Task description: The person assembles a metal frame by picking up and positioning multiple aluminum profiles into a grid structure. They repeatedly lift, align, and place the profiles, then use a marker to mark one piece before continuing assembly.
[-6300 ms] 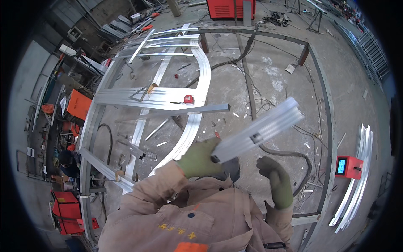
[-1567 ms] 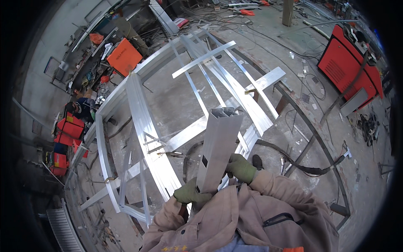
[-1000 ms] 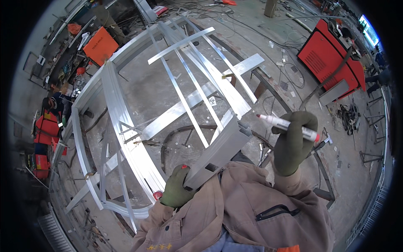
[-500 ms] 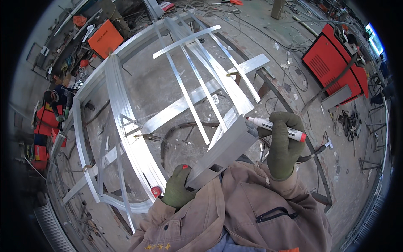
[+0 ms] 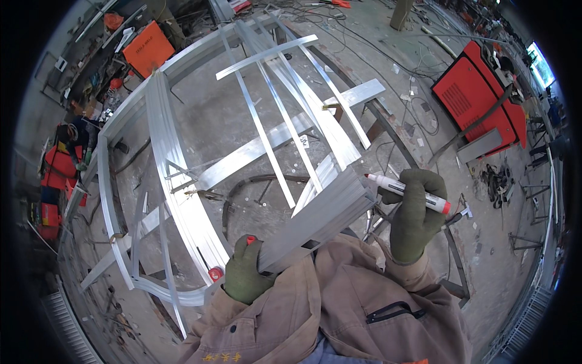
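My left hand (image 5: 247,273), in a green work glove, is closed around the lower end of a grey ribbed metal profile (image 5: 318,218). A small red piece (image 5: 250,240) sticks up from the glove's fingers. The profile slants across in front of my jacket, its far end up and to the right; a dark cut-out (image 5: 310,244) shows on its near side. My right hand (image 5: 415,212), gloved as well, grips a white marker (image 5: 407,192) with a red end. The marker's tip points left, just above the profile's far end; whether it touches is hard to tell.
A large frame of silvery metal profiles (image 5: 163,133) lies ahead and left, with a red tape measure (image 5: 216,273) on it. Red machine (image 5: 479,100) stands right, an orange case (image 5: 148,50) far left. Cables cross the floor. Another person (image 5: 79,136) works at the left.
The profile in my left hand has turned, showing more of its ribbed face and less of the cut-out. The marker in my right hand has shifted slightly right. The whole view has shifted a little.
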The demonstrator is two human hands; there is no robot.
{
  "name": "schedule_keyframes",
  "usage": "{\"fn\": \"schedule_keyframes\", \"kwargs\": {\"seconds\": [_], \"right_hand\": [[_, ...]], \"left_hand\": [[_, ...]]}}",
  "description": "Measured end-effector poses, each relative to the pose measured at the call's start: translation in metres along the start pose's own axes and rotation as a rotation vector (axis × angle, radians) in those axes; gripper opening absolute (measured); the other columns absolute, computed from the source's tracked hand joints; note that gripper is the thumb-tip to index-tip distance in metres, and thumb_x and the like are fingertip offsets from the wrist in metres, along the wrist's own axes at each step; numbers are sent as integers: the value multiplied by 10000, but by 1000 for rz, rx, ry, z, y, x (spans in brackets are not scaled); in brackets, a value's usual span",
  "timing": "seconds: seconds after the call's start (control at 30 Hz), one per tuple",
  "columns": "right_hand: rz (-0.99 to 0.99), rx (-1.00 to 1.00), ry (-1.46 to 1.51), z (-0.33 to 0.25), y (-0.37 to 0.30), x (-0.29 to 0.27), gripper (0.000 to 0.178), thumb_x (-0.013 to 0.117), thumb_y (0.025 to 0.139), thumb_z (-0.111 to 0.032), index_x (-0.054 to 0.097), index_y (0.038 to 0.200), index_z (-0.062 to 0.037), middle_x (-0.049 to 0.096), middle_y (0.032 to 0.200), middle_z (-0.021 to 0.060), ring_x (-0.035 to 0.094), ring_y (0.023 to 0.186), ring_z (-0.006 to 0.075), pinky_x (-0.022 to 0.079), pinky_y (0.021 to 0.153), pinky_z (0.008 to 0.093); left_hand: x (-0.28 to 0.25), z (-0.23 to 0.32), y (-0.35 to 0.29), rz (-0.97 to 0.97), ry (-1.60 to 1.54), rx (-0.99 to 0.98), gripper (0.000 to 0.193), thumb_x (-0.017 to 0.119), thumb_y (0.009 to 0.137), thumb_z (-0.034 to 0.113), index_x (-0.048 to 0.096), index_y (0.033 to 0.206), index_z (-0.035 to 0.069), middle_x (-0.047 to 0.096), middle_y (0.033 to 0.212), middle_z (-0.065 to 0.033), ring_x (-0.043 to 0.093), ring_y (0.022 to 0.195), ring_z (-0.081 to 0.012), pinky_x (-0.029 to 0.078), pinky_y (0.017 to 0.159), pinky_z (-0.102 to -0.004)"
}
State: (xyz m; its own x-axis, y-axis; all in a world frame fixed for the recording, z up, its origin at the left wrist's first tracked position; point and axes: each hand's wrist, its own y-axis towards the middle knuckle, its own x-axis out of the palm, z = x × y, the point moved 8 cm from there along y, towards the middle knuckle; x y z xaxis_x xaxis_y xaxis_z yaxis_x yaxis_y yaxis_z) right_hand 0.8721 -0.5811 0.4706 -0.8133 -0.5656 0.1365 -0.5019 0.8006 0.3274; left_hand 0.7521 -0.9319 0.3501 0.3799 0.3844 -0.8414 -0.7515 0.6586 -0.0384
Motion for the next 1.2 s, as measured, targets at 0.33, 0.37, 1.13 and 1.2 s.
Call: {"fn": "schedule_keyframes", "kwargs": {"seconds": [0.33, 0.37, 1.13, 1.2], "right_hand": [[-70, 29, 164, -15, 19, -12, 449, 633, 1237, -297, 675, 1480, 78, 822, 1018, 205, 818, 861, 281, 679, 826, 422], [-72, 50, 192, -14, 19, -13, 437, 660, 1226, -289, 674, 1459, 80, 816, 1017, 200, 816, 868, 274, 680, 831, 427], [-270, 182, -313, 9, -11, -39, 107, 755, 1106, -12, 746, 1211, 1, 775, 1038, 61, 679, 838, 91, 509, 713, 288], [-280, 140, -295, 10, -10, -38, 113, 761, 1098, -6, 747, 1210, 2, 779, 1040, 68, 692, 844, 104, 521, 720, 295]], "left_hand": [[-13, 9, -7, 109, 200, 46, 906, 1098, 692, 400, 640, 1424, 125, 597, 1503, -219, 797, 1092, -417, 685, 801, -536], [-13, 8, -8, 123, 218, 65, 909, 1096, 694, 400, 634, 1428, 130, 597, 1502, -222, 798, 1085, -415, 684, 794, -535], [-14, 11, -5, 74, 235, 144, 818, 1013, 692, 230, 655, 1420, 119, 633, 1494, -250, 782, 1097, -479, 669, 850, -549], [-14, 12, -5, 71, 238, 144, 816, 1013, 693, 231, 659, 1419, 118, 633, 1496, -248, 783, 1095, -478, 670, 851, -550]]}}
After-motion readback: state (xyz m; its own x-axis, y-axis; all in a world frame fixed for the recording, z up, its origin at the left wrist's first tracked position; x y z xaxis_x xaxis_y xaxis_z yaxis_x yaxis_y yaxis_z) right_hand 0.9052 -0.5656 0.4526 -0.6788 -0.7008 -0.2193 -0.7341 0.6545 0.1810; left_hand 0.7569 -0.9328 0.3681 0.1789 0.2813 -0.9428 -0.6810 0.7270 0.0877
